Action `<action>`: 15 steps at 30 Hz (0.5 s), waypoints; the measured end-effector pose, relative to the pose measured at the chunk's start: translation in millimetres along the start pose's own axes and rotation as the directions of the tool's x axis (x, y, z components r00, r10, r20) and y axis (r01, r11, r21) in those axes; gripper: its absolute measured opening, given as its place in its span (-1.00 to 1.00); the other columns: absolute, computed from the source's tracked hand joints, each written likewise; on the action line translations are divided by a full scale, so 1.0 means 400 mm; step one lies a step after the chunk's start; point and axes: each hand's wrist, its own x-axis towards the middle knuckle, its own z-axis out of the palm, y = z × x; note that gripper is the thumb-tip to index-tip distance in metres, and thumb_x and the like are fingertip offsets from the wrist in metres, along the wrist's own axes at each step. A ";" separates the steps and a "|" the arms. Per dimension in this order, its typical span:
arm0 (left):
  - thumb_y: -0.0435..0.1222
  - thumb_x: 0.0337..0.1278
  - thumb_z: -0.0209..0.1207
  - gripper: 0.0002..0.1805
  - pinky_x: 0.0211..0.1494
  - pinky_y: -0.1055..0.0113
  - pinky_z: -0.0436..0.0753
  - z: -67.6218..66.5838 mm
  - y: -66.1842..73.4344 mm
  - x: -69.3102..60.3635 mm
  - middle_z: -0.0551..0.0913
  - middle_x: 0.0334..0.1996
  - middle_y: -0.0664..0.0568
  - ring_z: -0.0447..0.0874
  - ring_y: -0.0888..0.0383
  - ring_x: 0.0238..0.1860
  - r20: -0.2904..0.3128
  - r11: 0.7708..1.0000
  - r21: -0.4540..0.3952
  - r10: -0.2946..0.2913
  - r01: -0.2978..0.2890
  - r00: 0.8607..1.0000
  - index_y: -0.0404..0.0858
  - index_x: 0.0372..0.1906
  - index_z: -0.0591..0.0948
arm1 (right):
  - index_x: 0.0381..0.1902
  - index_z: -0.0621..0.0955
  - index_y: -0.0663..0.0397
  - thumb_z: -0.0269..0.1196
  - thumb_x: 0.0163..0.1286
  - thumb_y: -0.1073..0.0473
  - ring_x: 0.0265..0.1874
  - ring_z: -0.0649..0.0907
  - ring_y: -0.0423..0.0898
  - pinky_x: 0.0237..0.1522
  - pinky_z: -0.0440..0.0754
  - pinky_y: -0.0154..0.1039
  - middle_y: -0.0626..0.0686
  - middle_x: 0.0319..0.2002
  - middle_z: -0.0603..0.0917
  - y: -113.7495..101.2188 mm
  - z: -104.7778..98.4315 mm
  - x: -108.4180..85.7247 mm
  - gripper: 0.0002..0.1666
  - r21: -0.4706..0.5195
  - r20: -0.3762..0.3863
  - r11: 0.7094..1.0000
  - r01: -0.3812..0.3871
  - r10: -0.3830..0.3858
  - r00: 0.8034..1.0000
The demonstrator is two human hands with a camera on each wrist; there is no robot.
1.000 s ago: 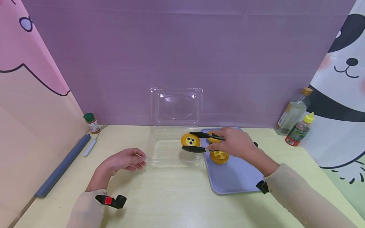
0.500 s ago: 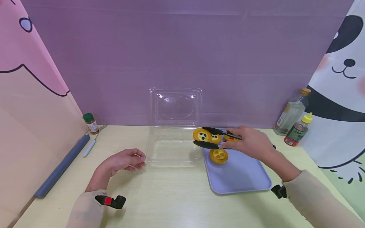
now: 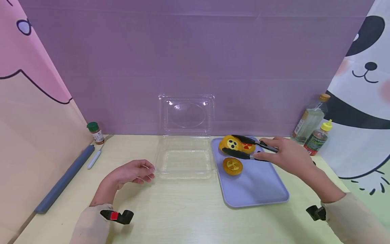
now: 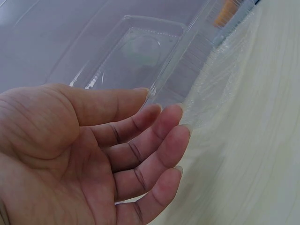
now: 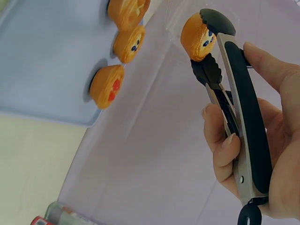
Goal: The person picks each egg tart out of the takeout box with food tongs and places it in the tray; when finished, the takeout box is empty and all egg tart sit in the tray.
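My right hand (image 3: pixel 286 156) grips black-tipped kitchen tongs (image 3: pixel 240 153), with fingers and thumb curled round the handles. Between the tong tips is a round yellow tart (image 5: pixel 192 40) with dark dots, held over the back left of the lavender tray (image 3: pixel 259 193). On the tray lie a red-topped tart (image 5: pixel 108 86), another dark-dotted tart (image 5: pixel 129 44) and a nearer tart (image 3: pixel 233 166) with a yellow wedge pattern. My left hand (image 3: pixel 132 173) has loosely bent fingers, tips at the left edge of a lidded clear plastic container (image 3: pixel 186 156); contact cannot be made out.
The container's raised lid (image 3: pixel 186 115) leans toward the purple backdrop. Two bottles (image 3: pixel 310 120) (image 3: pixel 318 139) stand at the back right. At the left are a green-capped jar (image 3: pixel 95 133), a white-handled utensil (image 3: pixel 95 159) and a long blue roll (image 3: pixel 65 179).
My right hand has moved right with the tongs and the dotted tart, from above the container to above the tray. My left hand has stayed in place.
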 end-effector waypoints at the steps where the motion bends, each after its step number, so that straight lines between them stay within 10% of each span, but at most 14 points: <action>1: -0.24 0.45 0.06 -0.67 -0.03 0.21 0.62 0.000 -0.001 0.000 0.68 -0.06 -0.13 0.68 0.07 -0.08 0.001 1.000 0.000 0.001 -0.001 1.000 -0.40 0.11 0.47 | 0.36 0.53 -0.09 0.23 0.18 -0.55 -0.18 0.69 0.06 -0.48 0.51 -0.23 0.22 0.15 0.65 0.005 -0.001 -0.004 -0.04 0.005 0.003 1.000 -0.010 0.010 1.000; 15: -0.23 0.47 0.05 -0.66 -0.04 0.20 0.62 -0.001 -0.005 0.004 0.69 -0.05 -0.14 0.68 0.07 -0.08 -0.001 1.000 0.010 0.002 -0.002 1.000 -0.41 0.12 0.47 | 0.34 0.55 -0.05 0.24 0.15 -0.57 -0.24 0.65 0.01 -0.48 0.48 -0.23 0.19 0.03 0.68 0.073 0.006 -0.035 -0.01 -0.011 -0.012 0.997 -0.075 0.075 0.997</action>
